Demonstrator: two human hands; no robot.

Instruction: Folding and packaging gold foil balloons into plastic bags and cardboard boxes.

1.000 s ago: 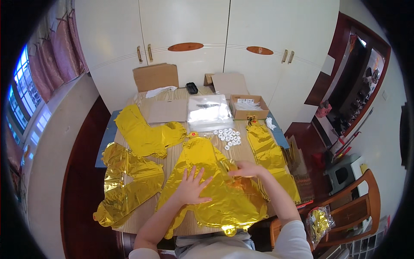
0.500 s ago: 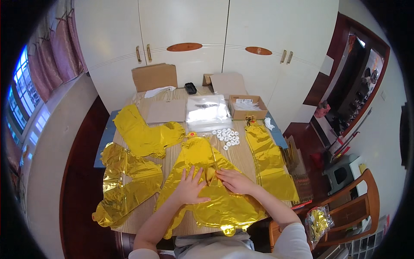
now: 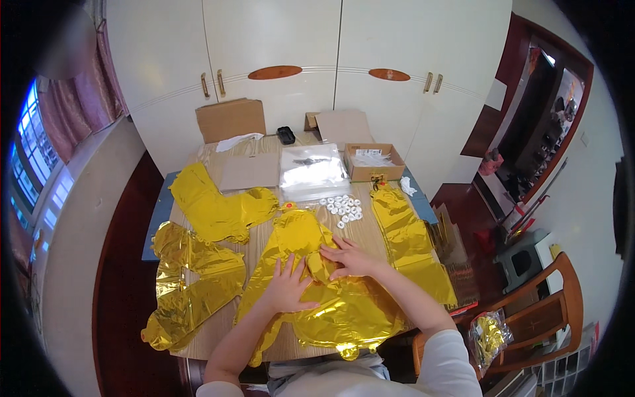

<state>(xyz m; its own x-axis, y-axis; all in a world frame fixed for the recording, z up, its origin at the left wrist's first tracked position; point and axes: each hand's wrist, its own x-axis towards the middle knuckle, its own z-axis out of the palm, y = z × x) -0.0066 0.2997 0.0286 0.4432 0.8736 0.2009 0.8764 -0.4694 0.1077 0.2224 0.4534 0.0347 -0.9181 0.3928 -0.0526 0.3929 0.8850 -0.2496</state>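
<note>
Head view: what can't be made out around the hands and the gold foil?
- Foil under the left hand and right hand: covered by both palms.
- Near foil edge: cut off by the torso.
- White rings: too small to identify.
- Box contents: too small to tell.
- Black item by the cupboard: too small.

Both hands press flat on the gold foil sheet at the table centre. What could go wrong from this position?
1. The left hand and right hand press on the crinkled gold foil balloon; hard pressure may crease or tear its thin film.
2. The small white round pieces lie loose just beyond the right hand; a forward sweep might scatter them.
3. The long gold foil strip lies near the wooden table edge on the right and might slide off.
</note>
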